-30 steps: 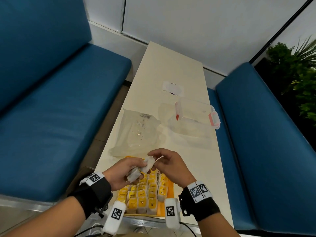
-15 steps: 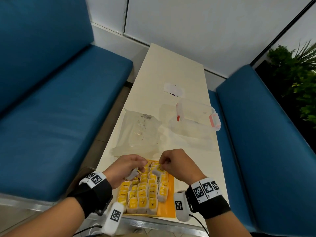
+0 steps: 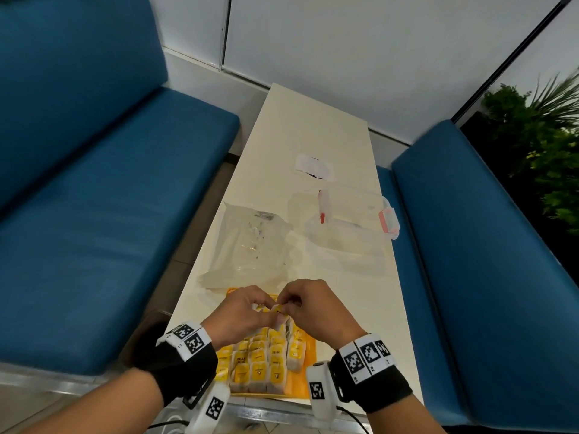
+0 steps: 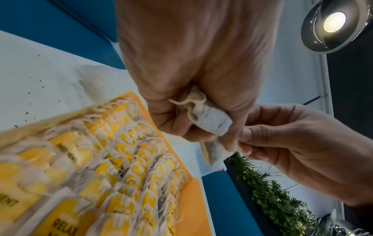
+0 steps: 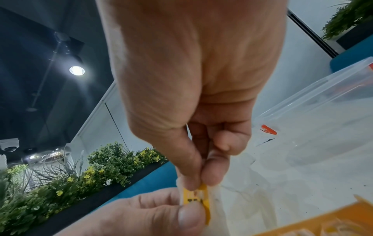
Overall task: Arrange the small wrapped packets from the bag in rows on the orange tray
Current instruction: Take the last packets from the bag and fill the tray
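Observation:
Low on the table lies the orange tray [image 3: 306, 369], filled with several rows of white packets with yellow labels [image 3: 260, 360]. Above its far end my two hands meet. My left hand [image 3: 264, 310] grips white packets [image 4: 209, 119] bunched in its curled fingers. My right hand [image 3: 286, 305] pinches the yellow-labelled end of one packet [image 5: 198, 194] between thumb and forefinger, with my left thumb [image 5: 189, 214] against it. The clear plastic bag [image 3: 250, 245] lies flat just beyond the tray. The rows [image 4: 125, 151] and the tray's bare right edge [image 4: 193, 207] show in the left wrist view.
A clear plastic container [image 3: 344, 233] with red-clipped lid [image 3: 388, 220] stands right of the bag, also seen as the container [image 5: 322, 99] in the right wrist view. A white paper scrap [image 3: 313, 162] lies farther back. Blue benches flank the narrow table [image 3: 313, 120].
Half a second ago my right hand was down at the tray's far rows with a packet. It has come back up to my left hand and now pinches another packet there.

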Demonstrator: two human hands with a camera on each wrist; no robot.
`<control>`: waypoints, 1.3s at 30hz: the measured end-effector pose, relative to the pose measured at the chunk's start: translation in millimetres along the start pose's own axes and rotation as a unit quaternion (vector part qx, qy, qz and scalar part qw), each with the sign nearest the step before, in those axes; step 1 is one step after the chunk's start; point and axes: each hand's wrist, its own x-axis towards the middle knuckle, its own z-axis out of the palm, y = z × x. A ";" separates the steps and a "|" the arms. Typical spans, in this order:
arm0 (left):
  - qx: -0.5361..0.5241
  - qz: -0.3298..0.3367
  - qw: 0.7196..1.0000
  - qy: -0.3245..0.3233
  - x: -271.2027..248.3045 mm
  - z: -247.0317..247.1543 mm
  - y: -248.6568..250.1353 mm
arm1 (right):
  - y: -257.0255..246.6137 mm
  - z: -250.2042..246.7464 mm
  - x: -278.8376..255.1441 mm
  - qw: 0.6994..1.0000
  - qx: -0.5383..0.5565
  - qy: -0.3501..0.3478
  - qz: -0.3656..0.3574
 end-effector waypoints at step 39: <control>0.045 -0.016 0.998 0.045 -3.9 -2.9 -25.2 | 40.5 75.0 -19.6 0.947 -0.280 -0.108 0.111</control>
